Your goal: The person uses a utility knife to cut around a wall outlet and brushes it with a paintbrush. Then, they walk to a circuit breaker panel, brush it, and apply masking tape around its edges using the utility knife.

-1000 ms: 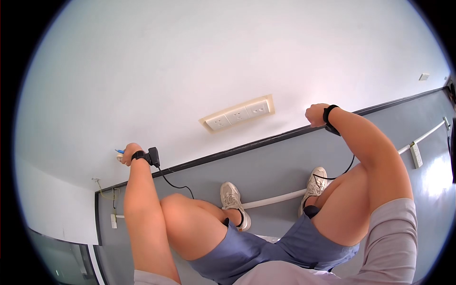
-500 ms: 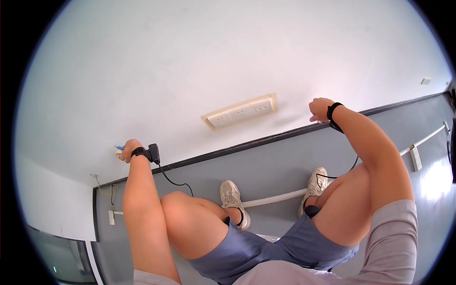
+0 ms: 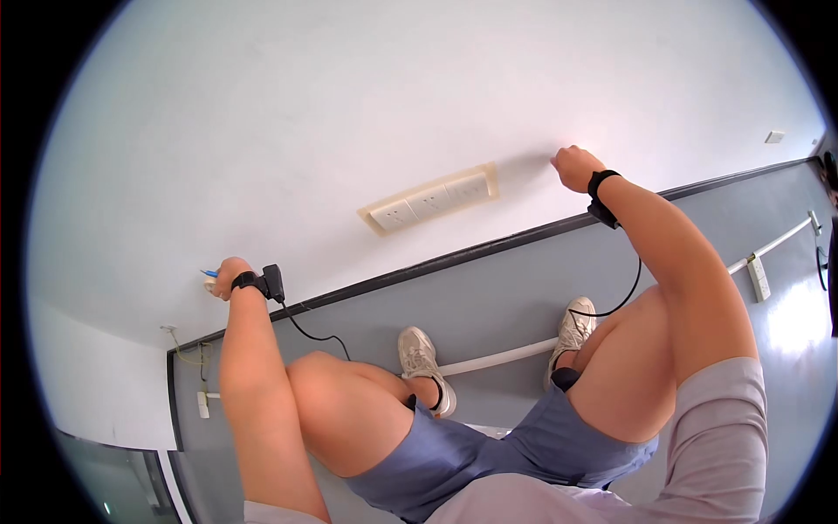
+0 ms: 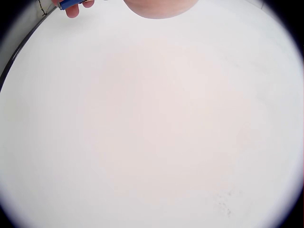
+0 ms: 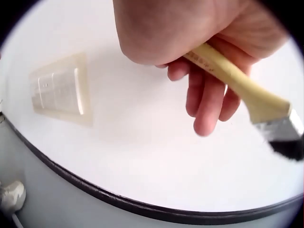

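Seen from my remote station, the right hand [image 5: 194, 33] holds a brush [image 5: 237, 82] before the white wall [image 3: 332, 105], fingers loosely bent about its yellow handle. Reddish lettering runs along that handle, too blurred for me to read. I cannot tell whether the dark bristles [image 5: 289, 149] touch the wall. To the hand's left, I note 3 socket panels [image 3: 434, 203] within a cream border [image 3: 491, 179]. The left hand [image 3: 230, 278] grips a blue item [image 4: 72, 3].
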Tool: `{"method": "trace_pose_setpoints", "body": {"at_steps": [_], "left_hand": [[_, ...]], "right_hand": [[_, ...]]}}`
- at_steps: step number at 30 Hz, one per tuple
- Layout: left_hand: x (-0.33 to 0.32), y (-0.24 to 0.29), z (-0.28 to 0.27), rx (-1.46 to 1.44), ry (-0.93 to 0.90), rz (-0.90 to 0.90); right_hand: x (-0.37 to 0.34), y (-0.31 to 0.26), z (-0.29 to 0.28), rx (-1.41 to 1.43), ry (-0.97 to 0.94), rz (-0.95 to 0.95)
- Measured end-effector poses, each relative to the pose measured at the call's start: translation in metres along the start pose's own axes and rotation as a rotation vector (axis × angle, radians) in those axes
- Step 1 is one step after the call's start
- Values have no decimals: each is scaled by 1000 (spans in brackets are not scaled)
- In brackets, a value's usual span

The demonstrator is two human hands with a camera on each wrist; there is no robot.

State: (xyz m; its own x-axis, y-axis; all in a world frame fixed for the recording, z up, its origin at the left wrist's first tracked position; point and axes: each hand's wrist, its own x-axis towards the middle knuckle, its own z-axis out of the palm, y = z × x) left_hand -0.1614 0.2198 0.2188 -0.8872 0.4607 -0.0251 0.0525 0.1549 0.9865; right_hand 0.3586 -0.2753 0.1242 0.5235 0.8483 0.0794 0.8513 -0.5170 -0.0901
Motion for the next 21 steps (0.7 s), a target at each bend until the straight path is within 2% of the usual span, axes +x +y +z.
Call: {"method": "trace_pose_setpoints", "body": {"at_steps": [2, 4, 6, 8, 10, 19, 21], "left_hand": [[-6, 2, -5, 48, -2, 13], [3, -1, 1, 93, 2, 28], [10, -1, 6, -40, 2, -45], [8, -3, 6, -5, 2, -24], [11, -5, 11, 29, 1, -6], [-2, 8, 14, -32, 62, 69], [-16, 15, 1, -56, 11, 81]], "right_hand": [[-1, -3, -9, 183, 103, 113], [4, -4, -8, 207, 128, 148], [1, -8, -11, 208, 367, 176], [-4, -16, -20, 245, 404, 200], [-5, -24, -26, 287, 491, 335], [-7, -67, -57, 259, 695, 251], [-13, -78, -61, 271, 746, 212]]}}
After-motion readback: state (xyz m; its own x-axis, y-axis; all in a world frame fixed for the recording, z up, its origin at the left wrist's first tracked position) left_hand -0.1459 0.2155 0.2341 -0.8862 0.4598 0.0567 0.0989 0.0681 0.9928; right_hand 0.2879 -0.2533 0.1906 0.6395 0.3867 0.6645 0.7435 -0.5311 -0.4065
